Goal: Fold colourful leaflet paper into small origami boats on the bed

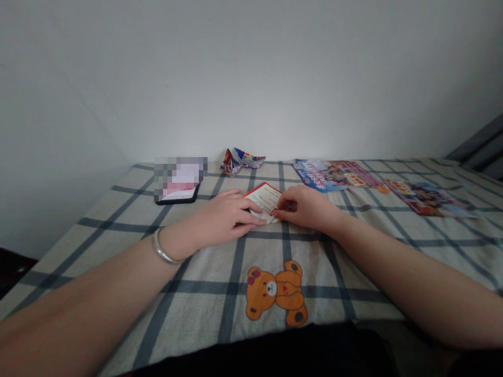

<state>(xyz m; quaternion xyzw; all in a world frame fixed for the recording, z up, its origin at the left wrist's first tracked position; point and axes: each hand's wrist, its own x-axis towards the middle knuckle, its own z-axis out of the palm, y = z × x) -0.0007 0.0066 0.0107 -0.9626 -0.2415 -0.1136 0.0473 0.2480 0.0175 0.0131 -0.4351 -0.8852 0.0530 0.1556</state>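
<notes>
A checked cloth lay beneath; on it the left hand rested open, fingers over a small paper's left side; the right hand pinched its right edge. The paper seemed light, thin, easily creased, best held by its edges.

The person wears a slim, rounded, silver-coloured bangle at the wrist of the left hand. Both forearms are bare; dark clothing shows below.
</notes>
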